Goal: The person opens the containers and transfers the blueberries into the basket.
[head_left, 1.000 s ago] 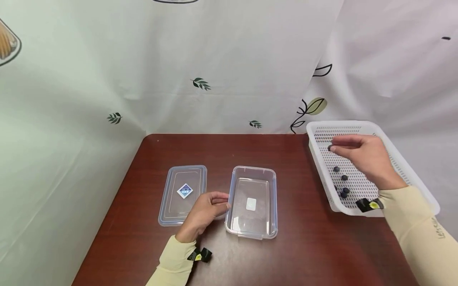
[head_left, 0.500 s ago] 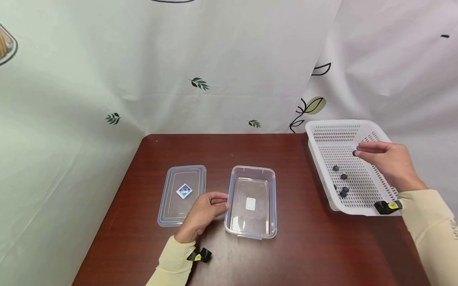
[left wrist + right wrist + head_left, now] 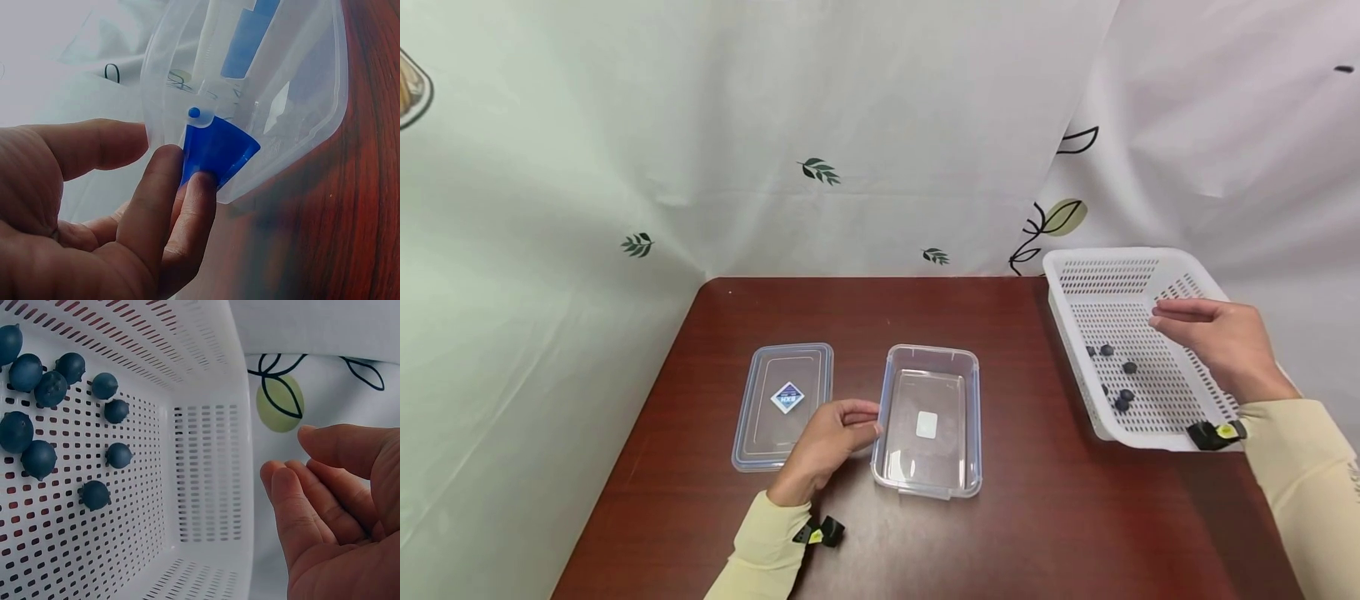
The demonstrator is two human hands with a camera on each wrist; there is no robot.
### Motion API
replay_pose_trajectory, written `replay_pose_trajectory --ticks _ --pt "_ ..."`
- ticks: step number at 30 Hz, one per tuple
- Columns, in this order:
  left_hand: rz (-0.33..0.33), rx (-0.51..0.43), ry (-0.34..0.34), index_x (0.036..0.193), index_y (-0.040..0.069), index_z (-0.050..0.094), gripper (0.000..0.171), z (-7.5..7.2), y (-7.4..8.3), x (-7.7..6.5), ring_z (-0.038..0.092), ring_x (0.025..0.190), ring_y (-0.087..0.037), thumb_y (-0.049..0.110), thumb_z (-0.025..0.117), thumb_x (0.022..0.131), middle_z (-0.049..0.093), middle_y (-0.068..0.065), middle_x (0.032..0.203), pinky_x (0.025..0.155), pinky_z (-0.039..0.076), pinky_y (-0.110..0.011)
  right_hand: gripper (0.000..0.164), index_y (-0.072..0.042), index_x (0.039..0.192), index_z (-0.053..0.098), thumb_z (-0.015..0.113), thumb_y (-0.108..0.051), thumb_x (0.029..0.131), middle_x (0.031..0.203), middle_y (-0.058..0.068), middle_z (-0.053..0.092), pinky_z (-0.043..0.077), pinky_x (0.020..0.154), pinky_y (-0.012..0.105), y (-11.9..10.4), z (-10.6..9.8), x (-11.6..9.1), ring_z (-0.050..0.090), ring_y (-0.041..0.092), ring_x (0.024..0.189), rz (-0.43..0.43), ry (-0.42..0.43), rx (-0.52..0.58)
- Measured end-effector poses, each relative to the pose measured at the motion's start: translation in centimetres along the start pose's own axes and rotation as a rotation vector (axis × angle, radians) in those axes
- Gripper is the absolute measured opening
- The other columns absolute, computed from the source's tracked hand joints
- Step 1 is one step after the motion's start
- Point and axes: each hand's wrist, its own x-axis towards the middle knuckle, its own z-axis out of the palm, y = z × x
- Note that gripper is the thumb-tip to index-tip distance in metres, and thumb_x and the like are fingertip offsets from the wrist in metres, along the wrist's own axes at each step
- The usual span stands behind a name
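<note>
My left hand [image 3: 835, 442] touches the left wall of a clear plastic food box [image 3: 973, 433], which stands without its lid. The left wrist view has its fingertips on a blue side clasp [image 3: 219, 150], thumb tip close to the wall. My right hand [image 3: 1228, 342] hovers over the right side of a white perforated basket [image 3: 1063, 321], fingers loosely bent and nothing between them. Several blueberries [image 3: 95, 495] lie on the basket floor, mostly toward its left side.
The box's clear lid [image 3: 782, 437], blue-edged with a diamond label, lies flat left of the box on the dark red table [image 3: 1015, 533]. A white printed sheet [image 3: 880, 142] hangs behind and along the left side. The basket stands at the table's right.
My right hand moved right over the basket with a blueberry, then let it go. Another blueberry now shows near the basket's left wall. The left hand has stayed at the box.
</note>
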Motion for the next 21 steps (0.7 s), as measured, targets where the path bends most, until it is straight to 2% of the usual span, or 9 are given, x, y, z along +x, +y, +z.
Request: replay_pose_trajectory --ticks 3,10,19,21 --pt "0.003 -0.006 0.001 0.121 -0.009 0.070 0.033 0.0 -0.1 0.1 0.071 0.102 -0.020 0.000 0.074 0.090 0.075 -0.023 0.114 0.084 0.057 -0.025 0.036 -0.037 0.122 0.080 0.083 -0.051 0.089 0.082 -0.050 0.063 0.043 0.072 0.006 -0.2 0.2 -0.1 0.055 -0.026 0.083 -0.012 0.003 0.001" --pt "0.006 -0.016 -0.002 0.121 -0.010 0.070 0.033 0.1 -0.1 0.3 0.071 0.099 -0.018 -0.001 0.073 0.090 0.075 -0.024 0.114 0.083 0.057 -0.025 0.050 -0.023 0.131 0.077 0.083 -0.051 0.089 0.085 -0.048 0.065 0.041 0.075 0.004 -1.4 0.4 -0.6 0.059 -0.026 0.084 -0.040 -0.006 0.024" --pt "0.007 -0.007 -0.007 0.123 -0.008 0.070 0.033 0.2 0.0 0.3 0.071 0.102 -0.020 0.001 0.074 0.091 0.075 -0.023 0.117 0.084 0.057 -0.025 0.037 -0.026 0.126 0.079 0.083 -0.039 0.092 0.089 -0.041 0.071 0.046 0.076 0.004 -3.7 1.1 -1.7 0.066 -0.019 0.085 -0.080 -0.031 0.125" --pt "0.009 -0.011 -0.010 0.125 -0.008 0.069 0.035 0.2 0.0 0.2 0.072 0.106 -0.022 0.001 0.074 0.091 0.074 -0.024 0.120 0.086 0.057 -0.025 0.029 -0.028 0.122 0.080 0.083 -0.035 0.093 0.090 -0.036 0.074 0.050 0.078 0.005 -4.4 1.4 -2.1 0.069 -0.015 0.085 -0.097 -0.045 0.190"
